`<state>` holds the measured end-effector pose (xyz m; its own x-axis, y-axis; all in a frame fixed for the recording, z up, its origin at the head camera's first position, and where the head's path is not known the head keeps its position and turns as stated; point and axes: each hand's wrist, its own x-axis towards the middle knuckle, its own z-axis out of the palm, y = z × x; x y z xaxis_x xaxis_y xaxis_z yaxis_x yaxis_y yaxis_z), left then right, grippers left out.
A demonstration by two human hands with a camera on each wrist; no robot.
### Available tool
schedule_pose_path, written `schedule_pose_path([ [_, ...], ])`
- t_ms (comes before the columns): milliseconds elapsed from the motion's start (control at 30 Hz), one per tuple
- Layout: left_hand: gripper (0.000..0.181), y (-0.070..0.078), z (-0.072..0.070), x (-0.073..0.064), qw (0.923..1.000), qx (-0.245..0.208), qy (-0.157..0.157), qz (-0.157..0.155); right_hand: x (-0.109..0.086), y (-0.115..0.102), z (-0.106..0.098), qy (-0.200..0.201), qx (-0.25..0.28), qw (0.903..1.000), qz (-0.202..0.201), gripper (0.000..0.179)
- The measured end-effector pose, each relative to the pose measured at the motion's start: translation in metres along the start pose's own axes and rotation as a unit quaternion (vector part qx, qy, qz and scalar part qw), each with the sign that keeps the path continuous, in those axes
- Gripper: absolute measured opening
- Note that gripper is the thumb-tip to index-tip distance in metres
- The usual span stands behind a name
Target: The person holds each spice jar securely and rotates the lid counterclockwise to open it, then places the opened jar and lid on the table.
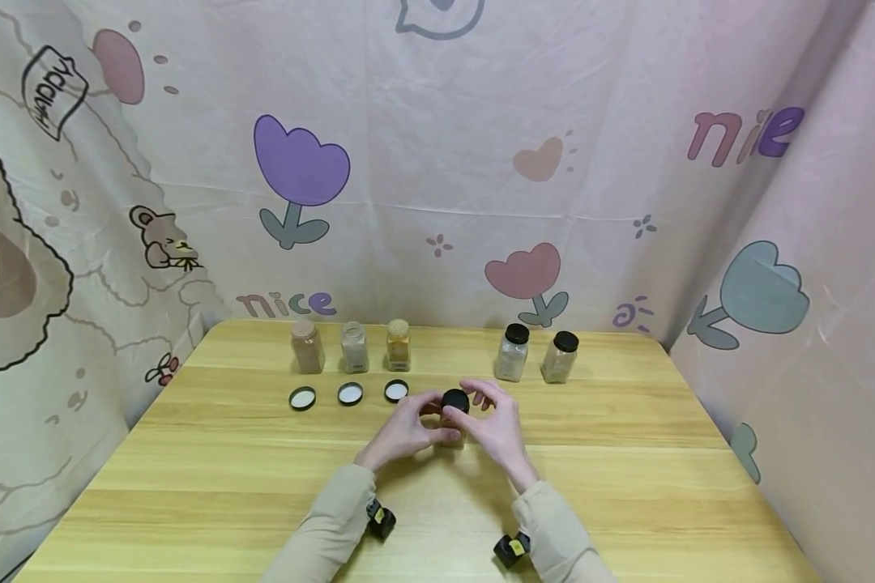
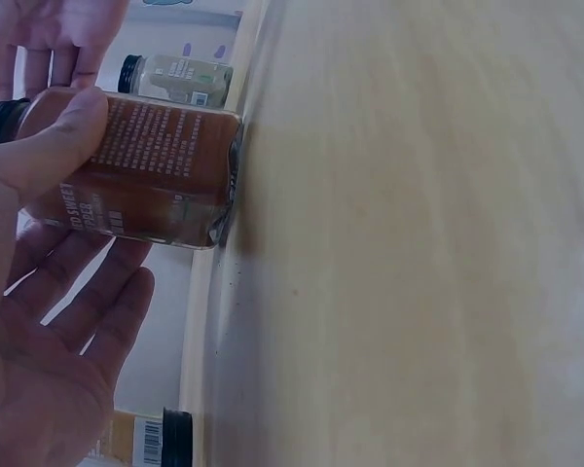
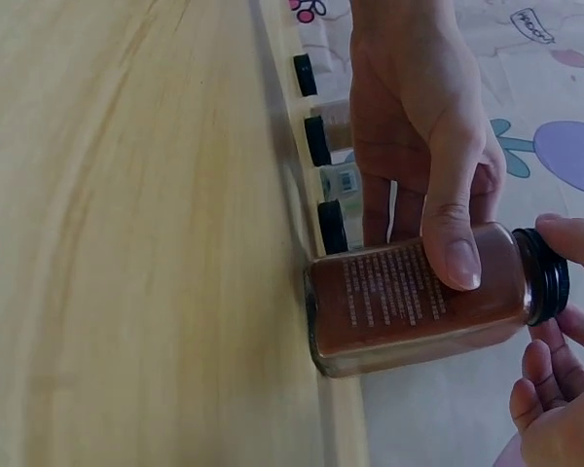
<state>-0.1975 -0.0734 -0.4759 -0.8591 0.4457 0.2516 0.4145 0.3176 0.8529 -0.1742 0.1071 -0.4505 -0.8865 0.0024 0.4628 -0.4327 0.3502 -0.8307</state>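
Note:
A glass jar of reddish-brown powder [image 3: 409, 302] stands upright on the table, printed with white text. My left hand [image 1: 407, 431] grips its body, thumb on one side and fingers round the other. On top sits a black lid [image 3: 542, 277], which my right hand [image 1: 497, 427] pinches between thumb and fingertips. The lid is still on the jar's neck; whether it is loose I cannot tell. In the left wrist view the jar [image 2: 146, 175] shows partly behind the left thumb.
Behind, at the left, stand three lidless jars: brownish [image 1: 308, 350], whitish [image 1: 354, 350] and yellow [image 1: 399, 350]. Three upturned black lids [image 1: 350, 394] lie before them. Two black-lidded jars [image 1: 512, 356] [image 1: 559, 360] stand back right. A printed curtain [image 1: 437, 162] hangs behind the wooden table [image 1: 627, 470].

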Motion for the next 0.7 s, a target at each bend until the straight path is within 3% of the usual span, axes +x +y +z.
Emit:
schedule_pose_path([
  [300,0.037,-0.0023,0.0002,0.0005,1.0000,0.000,0.001,0.006,-0.0014,-0.0021,-0.0029,-0.013,0.022,0.9992,0.032,0.037],
  [700,0.039,-0.0009,-0.0001,-0.0002,1.0000,0.004,-0.002,0.001,-0.0021,0.0013,-0.0006,-0.018,0.016,0.9997,-0.001,0.039],
])
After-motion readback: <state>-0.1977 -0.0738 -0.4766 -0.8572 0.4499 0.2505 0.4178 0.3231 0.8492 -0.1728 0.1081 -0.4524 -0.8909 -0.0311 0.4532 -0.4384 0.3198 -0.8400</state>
